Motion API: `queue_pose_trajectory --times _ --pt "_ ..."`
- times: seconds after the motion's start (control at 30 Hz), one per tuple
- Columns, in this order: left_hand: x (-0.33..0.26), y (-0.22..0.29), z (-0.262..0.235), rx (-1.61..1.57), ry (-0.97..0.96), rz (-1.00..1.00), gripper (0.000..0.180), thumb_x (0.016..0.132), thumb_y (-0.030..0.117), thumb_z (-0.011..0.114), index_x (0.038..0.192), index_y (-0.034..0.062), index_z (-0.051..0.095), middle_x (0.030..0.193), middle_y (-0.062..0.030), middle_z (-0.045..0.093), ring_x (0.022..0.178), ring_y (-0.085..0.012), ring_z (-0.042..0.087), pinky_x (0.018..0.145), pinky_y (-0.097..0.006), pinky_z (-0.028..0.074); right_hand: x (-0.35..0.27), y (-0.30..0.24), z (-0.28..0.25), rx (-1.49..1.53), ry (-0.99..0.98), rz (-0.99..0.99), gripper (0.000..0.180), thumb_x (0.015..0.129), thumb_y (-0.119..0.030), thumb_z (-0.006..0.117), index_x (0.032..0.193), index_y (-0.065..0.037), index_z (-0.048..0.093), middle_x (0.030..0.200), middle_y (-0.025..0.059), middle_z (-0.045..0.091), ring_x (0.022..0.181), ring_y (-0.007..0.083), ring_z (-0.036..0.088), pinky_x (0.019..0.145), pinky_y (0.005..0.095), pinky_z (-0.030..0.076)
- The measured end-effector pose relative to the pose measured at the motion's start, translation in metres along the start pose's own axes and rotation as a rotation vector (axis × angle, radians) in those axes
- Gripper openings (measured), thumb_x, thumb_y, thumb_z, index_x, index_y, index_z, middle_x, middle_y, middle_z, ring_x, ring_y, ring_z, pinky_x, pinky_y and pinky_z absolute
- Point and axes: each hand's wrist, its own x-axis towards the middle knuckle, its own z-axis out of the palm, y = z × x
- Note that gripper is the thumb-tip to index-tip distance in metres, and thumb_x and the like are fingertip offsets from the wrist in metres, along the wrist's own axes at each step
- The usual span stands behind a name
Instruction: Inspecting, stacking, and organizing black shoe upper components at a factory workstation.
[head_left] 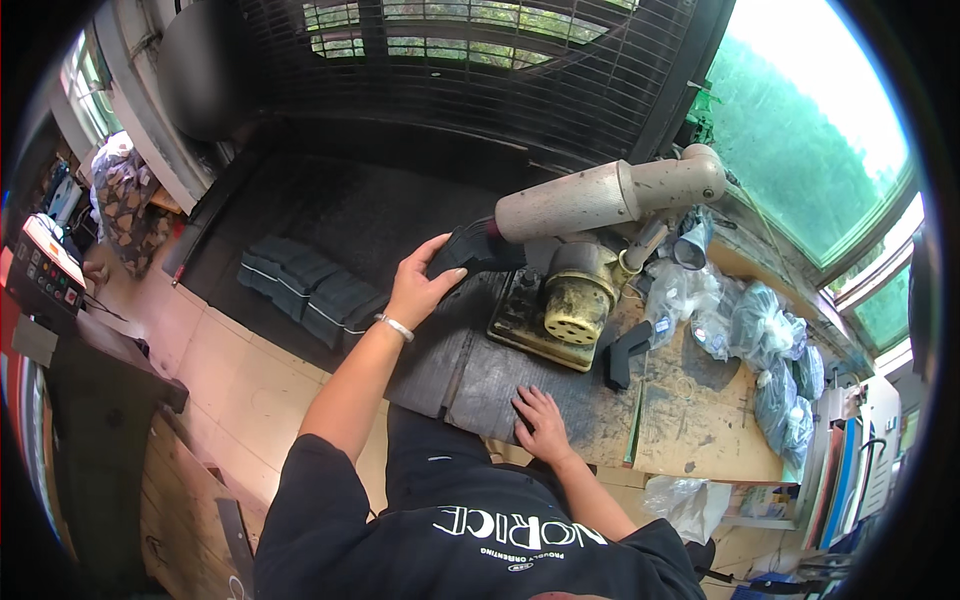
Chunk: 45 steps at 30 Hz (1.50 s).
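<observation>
My left hand (420, 290) is closed on a black ribbed piece (465, 250), beside the end of a beige cylindrical machine arm (565, 205); its exact kind I cannot make out. On the bench, my right hand (541, 424) lies flat with fingers apart and nothing in it. Ahead of the right hand stands a grimy yellowish machine (580, 300) with a round, perforated housing on a base plate. A black angular piece (627, 355) sits just right of that base. Left of my left hand, black stacked bundles (310, 285) with a thin white line lie on the dark surface.
Several clear plastic bags of dark pieces (765, 330) crowd the bench's right side below a window. A dark slatted grille (440, 90) rises behind the bench (480, 380). A control box with buttons (50, 265) stands far left. Papers and folders (850, 480) stand at right.
</observation>
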Motion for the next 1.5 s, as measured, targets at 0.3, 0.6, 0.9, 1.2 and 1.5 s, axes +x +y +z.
queue_pose_trajectory --times 0.3,0.6,0.9,1.2,1.5 --pt "0.017 -0.002 0.025 -0.073 -0.022 -0.033 0.052 0.076 0.003 0.072 0.125 -0.0028 0.053 0.114 -0.0087 0.062 0.104 -0.0134 0.058 0.094 -0.028 0.044 0.000 0.002 0.001 -0.007 -0.003 0.000 0.044 0.077 -0.014 0.060 0.120 -0.006 0.059 0.137 0.0121 0.049 0.131 0.0347 0.040 0.109 0.0495 0.029" --pt "-0.004 0.011 -0.003 -0.122 -0.017 -0.058 0.057 0.077 0.001 0.071 0.130 -0.0026 0.049 0.121 -0.0086 0.058 0.110 -0.0145 0.054 0.098 -0.028 0.042 0.000 0.003 0.000 -0.009 0.004 -0.003 0.044 0.076 -0.014 0.061 0.120 -0.006 0.059 0.137 0.0120 0.049 0.130 0.0346 0.041 0.109 0.0493 0.030" --pt "-0.009 0.017 -0.009 -0.173 0.005 -0.064 0.058 0.078 0.000 0.070 0.131 -0.0040 0.047 0.124 -0.0108 0.056 0.113 -0.0164 0.053 0.100 -0.029 0.041 -0.002 0.003 0.000 -0.010 0.002 0.001 0.044 0.076 -0.014 0.061 0.120 -0.006 0.059 0.137 0.0120 0.049 0.130 0.0349 0.041 0.109 0.0498 0.029" --pt "0.033 -0.003 0.026 -0.048 -0.025 0.036 0.053 0.076 0.002 0.071 0.125 -0.0031 0.053 0.117 -0.0105 0.061 0.107 -0.0151 0.058 0.096 -0.028 0.044 0.001 0.001 0.001 -0.010 -0.003 -0.003 0.044 0.076 -0.013 0.060 0.120 -0.006 0.059 0.136 0.0125 0.049 0.130 0.0351 0.041 0.108 0.0498 0.030" --pt "0.025 0.004 0.015 -0.043 -0.043 -0.011 0.056 0.077 0.002 0.072 0.128 -0.0036 0.050 0.121 -0.0096 0.059 0.110 -0.0149 0.055 0.099 -0.028 0.041 -0.001 0.002 0.001 -0.017 0.003 0.000 0.044 0.077 -0.014 0.060 0.120 -0.006 0.059 0.136 0.0122 0.049 0.130 0.0342 0.041 0.109 0.0494 0.030"
